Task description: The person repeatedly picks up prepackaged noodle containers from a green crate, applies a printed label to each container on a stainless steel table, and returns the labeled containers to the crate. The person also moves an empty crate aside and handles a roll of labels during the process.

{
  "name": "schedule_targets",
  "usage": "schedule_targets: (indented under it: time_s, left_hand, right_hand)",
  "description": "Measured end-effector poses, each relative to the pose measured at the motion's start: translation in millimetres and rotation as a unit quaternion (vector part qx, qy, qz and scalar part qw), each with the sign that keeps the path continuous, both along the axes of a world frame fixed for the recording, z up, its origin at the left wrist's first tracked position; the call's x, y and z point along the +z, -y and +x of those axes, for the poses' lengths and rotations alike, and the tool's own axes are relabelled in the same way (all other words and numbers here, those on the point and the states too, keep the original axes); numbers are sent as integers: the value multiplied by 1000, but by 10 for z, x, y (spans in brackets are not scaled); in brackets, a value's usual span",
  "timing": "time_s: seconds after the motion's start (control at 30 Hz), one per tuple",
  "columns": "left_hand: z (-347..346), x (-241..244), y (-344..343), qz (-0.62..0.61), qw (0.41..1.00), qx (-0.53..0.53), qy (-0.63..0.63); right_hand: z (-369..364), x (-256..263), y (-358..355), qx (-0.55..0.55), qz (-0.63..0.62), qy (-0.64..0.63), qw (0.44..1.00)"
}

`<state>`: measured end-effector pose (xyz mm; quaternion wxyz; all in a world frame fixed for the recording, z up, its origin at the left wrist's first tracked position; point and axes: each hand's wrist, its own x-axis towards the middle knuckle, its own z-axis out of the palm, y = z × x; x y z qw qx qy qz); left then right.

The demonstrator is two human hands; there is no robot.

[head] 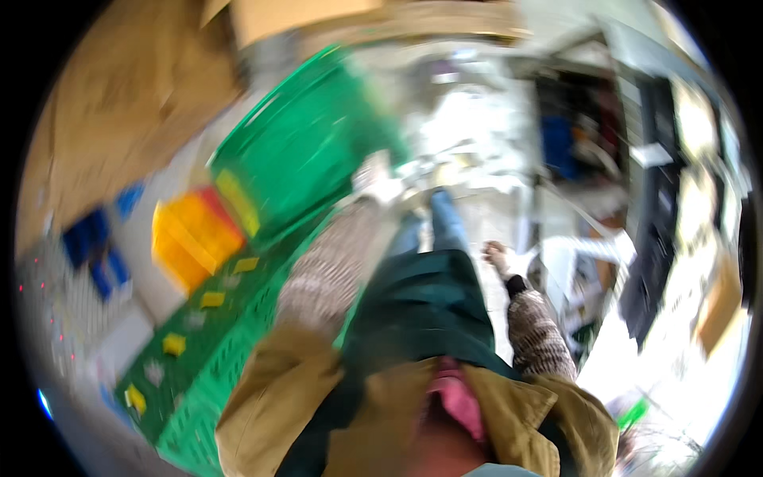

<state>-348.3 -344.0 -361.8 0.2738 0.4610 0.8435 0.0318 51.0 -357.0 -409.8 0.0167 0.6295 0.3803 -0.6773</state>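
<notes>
My left hand [378, 179] is at the near right rim of a large green plastic crate [298, 137], which is tilted and blurred. Whether its fingers grip the crate cannot be made out. Lower on the right, my right hand [499, 259] hangs beside my dark green apron [423, 298], its fingers partly curled and their hold unclear. To the left of the crate is a yellow-orange bin [194, 238] with a red part. Beneath them runs a long green crate [208, 381] with several small yellow pieces in or on it.
Large cardboard boxes [131, 101] fill the upper left. Blue plastic pieces [98, 244] lie at the left. Whitish scattered material [477, 131] covers the floor ahead. On the right stand a metal frame [623, 113], dark items on it and a white strap-like piece [587, 244].
</notes>
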Motion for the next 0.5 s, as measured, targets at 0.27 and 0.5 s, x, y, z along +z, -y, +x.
schedule_targets:
  time_s: [0.27, 0.5]
  left_hand:
    - [1107, 1019, -576, 63, 991, -104, 62]
    - [2207, 1994, -2454, 352, 899, -252, 68]
  right_hand:
    - [400, 1735, 490, 153, 130, 40, 979]
    - [1771, 3000, 135, -198, 490, 257, 809]
